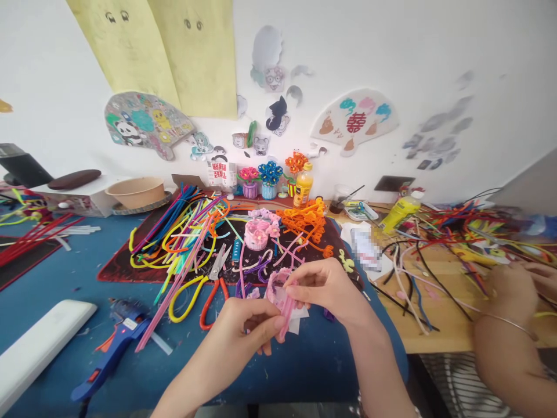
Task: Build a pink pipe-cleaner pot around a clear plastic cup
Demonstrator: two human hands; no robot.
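Above the front part of the blue table (300,374), the left hand (250,325) pinches the lower end of a pink strip (286,316) between thumb and fingers; the right hand (319,284) pinches its upper end. A glue gun (126,337) lies toward the left front corner. Beyond, open scissors (216,271) overlap the mat's (117,271) near edge. Flower pots (270,181) line the table's far edge.

Across the top, a white wall (313,40) is rising behind a blue surface (300,371) and, lower right, a wooden surface (448,341).
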